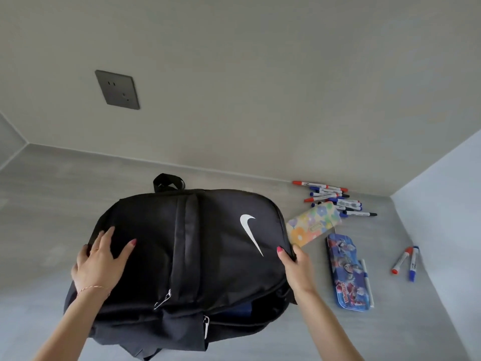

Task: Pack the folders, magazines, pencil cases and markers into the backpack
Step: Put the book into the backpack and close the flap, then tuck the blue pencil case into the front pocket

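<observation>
A black backpack with a white swoosh lies flat on the grey counter, its main zip partly open on the near side with something blue inside. My left hand rests spread on its left part. My right hand grips its right edge. To the right lie a floral pencil case and a blue cartoon pencil case with a white pen beside it. Several red and blue markers lie in a heap by the back wall. Two more markers lie at the far right.
The grey counter ends at a back wall with a dark power socket. A side wall closes in the right, close to the loose markers. The backpack's carry loop points toward the back wall.
</observation>
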